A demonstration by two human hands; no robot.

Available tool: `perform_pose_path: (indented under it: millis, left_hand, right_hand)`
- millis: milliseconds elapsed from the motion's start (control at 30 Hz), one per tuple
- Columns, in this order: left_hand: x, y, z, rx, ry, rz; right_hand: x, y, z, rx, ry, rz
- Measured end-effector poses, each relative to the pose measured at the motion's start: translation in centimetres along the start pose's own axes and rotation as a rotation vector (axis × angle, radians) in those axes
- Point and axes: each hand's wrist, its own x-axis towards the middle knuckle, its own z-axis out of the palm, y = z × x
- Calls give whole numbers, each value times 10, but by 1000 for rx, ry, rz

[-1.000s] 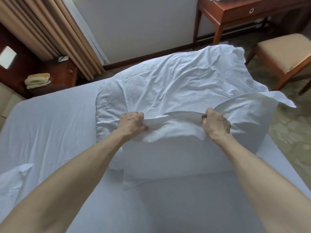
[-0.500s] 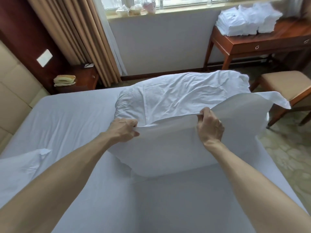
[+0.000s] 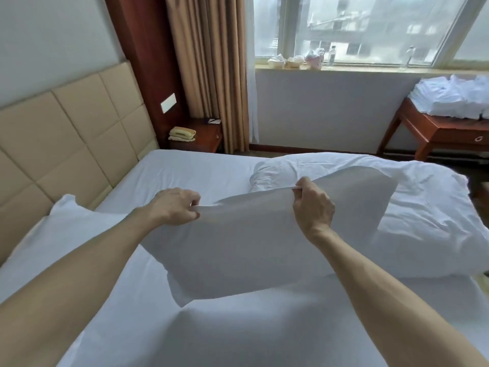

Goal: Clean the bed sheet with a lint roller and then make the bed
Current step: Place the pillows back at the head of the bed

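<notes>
Stage: bed-making phase, as I read it. No lint roller is in view, so the rolling can't be confirmed as finished.
Bed sheet: the bed sheet point(image 3: 195, 170) is spread over the bed and mostly smooth, with light creases near the head end.
Left hand: the left hand point(image 3: 176, 206) is above the middle of the bed. Its fingers point(image 3: 194, 205) are curled and pinch the top edge of a white cloth point(image 3: 251, 234).
Right hand: the right hand point(image 3: 313, 207) is nearer the bed's window side. Its fingers point(image 3: 300, 192) pinch the same edge.
Cloth: stretched between the two hands and raised off the bed, with its lower part trailing onto the sheet. Cover or pillowcase, cannot tell.
Left to do: a crumpled white bundle point(image 3: 423, 207) sprawls over the window side of the bed and needs spreading or casing. The pillow point(image 3: 66, 226) at the head end is not squared.
Around: a padded headboard point(image 3: 66, 133) at the bed's head; a nightstand point(image 3: 206, 136) with a phone point(image 3: 182, 133) off the bed's head corner; a curtain point(image 3: 209, 62) beyond it; a tabletop point(image 3: 449, 125) past the bed's far side, stacked with folded linen point(image 3: 455, 96).
In the way: the bundle lies directly behind the raised cloth and would likely catch it on a forward throw.
</notes>
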Motion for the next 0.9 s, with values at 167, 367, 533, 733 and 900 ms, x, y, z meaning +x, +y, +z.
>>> perform_pose_path:
  millis: [167, 367, 533, 733, 900]
  left_hand:
    - [-34, -118, 13, -87, -84, -31]
    - [-49, -245, 43, -280, -287, -55]
    - [-46, -329, 77, -335, -271, -63]
    - [-8, -381, 96, -350, -173, -134]
    - [52, -421, 87, -385, -90, -211]
  right_hand:
    - [-27, -105, 63, 28, -39, 4]
    - [-50, -225, 148, 16, -102, 67]
    - [-44, -294, 202, -37, -173, 85]
    - [8, -347, 258, -88, -170, 11]
    - [86, -400, 310, -84, -172, -20]
